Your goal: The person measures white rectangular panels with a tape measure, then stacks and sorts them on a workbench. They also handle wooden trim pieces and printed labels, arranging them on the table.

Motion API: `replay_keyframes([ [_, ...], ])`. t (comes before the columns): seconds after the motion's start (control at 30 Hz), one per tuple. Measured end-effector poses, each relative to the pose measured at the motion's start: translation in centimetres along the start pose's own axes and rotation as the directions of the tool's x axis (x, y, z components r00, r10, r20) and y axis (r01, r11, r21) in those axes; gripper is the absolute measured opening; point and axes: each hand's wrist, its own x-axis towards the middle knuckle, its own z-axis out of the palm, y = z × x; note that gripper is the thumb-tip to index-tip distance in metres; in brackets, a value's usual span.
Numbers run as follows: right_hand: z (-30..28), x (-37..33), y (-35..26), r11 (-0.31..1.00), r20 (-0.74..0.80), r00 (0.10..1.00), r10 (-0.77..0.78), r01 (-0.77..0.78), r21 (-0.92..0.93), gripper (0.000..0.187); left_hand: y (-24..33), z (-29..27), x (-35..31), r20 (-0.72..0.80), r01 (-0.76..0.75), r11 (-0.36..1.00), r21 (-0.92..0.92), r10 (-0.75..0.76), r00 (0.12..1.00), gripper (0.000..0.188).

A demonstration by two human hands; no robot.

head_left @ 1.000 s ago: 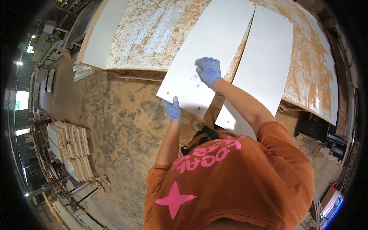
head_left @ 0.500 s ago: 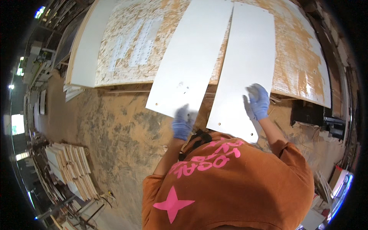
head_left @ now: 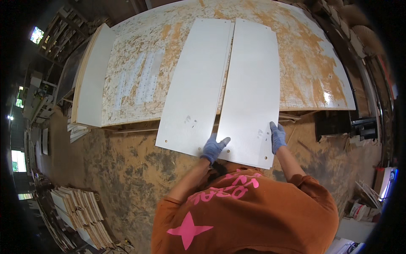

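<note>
Two long white boards lie side by side on the worktable, their near ends jutting over its front edge. The right board [head_left: 249,84] has small round holes near its end, a small printed label, and another board's edge showing beneath it. My left hand [head_left: 214,148], in a blue-grey glove, grips this board's left edge, thumb on top. At its right edge, my gloved right hand [head_left: 277,137] holds the side, its fingers partly hidden. A narrow gap separates it from the left board [head_left: 192,84], which has dark smudges and a hole near its near corner.
The worktable [head_left: 139,46] has a worn, brown-streaked surface with strips of white labels on its left. A white panel [head_left: 91,80] stands along its left end. Stacked boards [head_left: 80,213] rest on the dusty floor [head_left: 122,165] at lower left. A black object [head_left: 338,125] is at right.
Both hands have closed on the right board's edges, the left moving over from the left board's end. A label now shows on the right board. The view has shifted.
</note>
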Motion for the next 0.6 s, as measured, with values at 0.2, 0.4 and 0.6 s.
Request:
replay_keyframes([
  [0.2,4.4,-1.3,2.4,0.983,0.102,0.993,0.052,-0.069,0.17,0.043,2.1,-6.2,-2.8,-0.095,-0.054,0.996,0.07,0.06,0.994,0.067],
  [0.4,9.5,-3.2,4.0,0.989,0.147,0.989,0.035,-0.055,0.135,0.047,-1.2,-10.8,-3.4,-0.135,0.007,1.0,0.029,-0.003,0.991,0.06],
  [0.6,15.1,-5.1,4.2,0.998,0.159,0.986,-0.054,0.051,0.023,0.054,-4.3,-17.1,-1.6,-0.158,-0.012,1.0,-0.025,0.007,0.987,0.065],
])
